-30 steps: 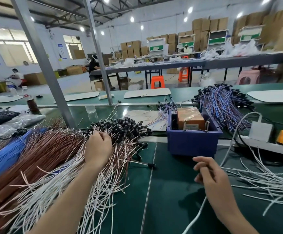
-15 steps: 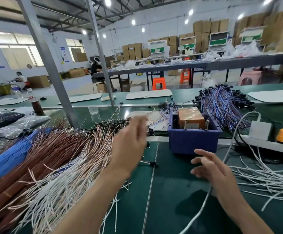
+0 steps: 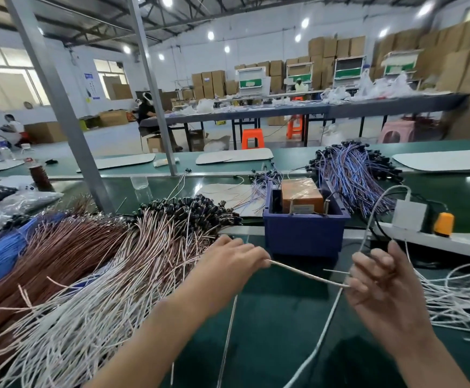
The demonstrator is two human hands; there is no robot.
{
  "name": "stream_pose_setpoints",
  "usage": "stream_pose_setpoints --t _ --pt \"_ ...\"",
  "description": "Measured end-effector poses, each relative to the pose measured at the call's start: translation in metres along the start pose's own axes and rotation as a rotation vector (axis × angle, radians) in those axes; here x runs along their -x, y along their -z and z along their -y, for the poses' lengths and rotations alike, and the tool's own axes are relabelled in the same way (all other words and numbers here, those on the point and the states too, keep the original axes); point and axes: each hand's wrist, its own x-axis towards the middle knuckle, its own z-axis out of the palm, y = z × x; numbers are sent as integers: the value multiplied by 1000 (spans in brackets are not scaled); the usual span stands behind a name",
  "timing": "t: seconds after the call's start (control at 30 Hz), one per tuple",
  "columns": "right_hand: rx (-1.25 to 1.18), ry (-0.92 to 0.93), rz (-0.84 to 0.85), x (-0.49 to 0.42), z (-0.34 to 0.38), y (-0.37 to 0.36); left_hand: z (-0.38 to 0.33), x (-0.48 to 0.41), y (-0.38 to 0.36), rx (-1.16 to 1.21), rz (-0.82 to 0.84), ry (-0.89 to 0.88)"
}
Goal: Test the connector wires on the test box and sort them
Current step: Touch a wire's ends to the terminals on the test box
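Observation:
My left hand (image 3: pixel 235 260) grips one end of a thin pale connector wire (image 3: pixel 306 274) in front of the blue test box (image 3: pixel 302 235). The wire runs right to my right hand (image 3: pixel 379 281), whose fingertips pinch its other end. An orange block (image 3: pixel 301 196) and metal pins sit inside the box. A big heap of white and brown wires with black connectors (image 3: pixel 110 261) lies left of my left forearm. Loose white wires (image 3: pixel 458 298) are spread on the mat right of my right hand.
A bundle of purple wires (image 3: pixel 351 175) lies behind the box. A white power strip (image 3: pixel 435 239) with a white adapter and an orange plug sits at the right. Blue wires (image 3: pixel 1 256) and plastic bags lie far left. A slanted metal post (image 3: pixel 60 113) rises behind the heap.
My left hand left the wire heap and came right with one wire. My right hand rose and took hold of the wire's other end.

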Motion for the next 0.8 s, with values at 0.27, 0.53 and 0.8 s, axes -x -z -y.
stream_pose_setpoints --t 0.27,0.53,0.8 --pt "626 -150 53 2 -32 -2 -13 -27 12 -154 -270 -67" --pt "742 -26 -126 -1 -38 -1 -46 -56 7 -208 -146 -322" --pt "593 122 -153 -4 -26 1 -23 -29 -13 -21 -180 -56"
